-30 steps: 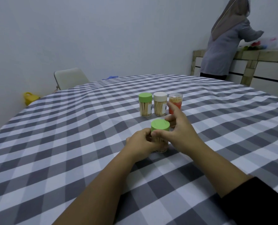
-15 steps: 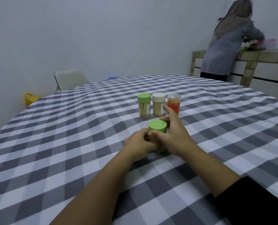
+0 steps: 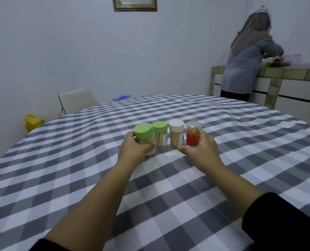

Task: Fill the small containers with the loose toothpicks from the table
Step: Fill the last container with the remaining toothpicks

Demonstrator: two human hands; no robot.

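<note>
Head view. Four small clear plastic toothpick containers in a row on the grey-and-white checked tablecloth, at 12 o'clock from the wearer. From 9 towards 3 o'clock: tilted green-lidded container, gripped round its body by the left hand, fingers curled; upright second green-lidded container, just beside the first; white-lidded container; clear-lidded container with red lower half, clasped from its 3 o'clock side by the right hand, thumb stretched out at 9 o'clock below the white-lidded one.

Progress, as judged: all four lidded and visibly holding toothpicks; no loose toothpicks discernible on the cloth; filling apparently complete, only the lining-up of the last container left.

Hidden or unclear: base of the tilted container behind the left-hand fingers, contact with the cloth not determinable; fill level of the red container obscured; near edge of the table cut off. Beyond, at 1 o'clock, a second person at a tiled counter, objects there blurred; a pale chair at 11 o'clock.
</note>
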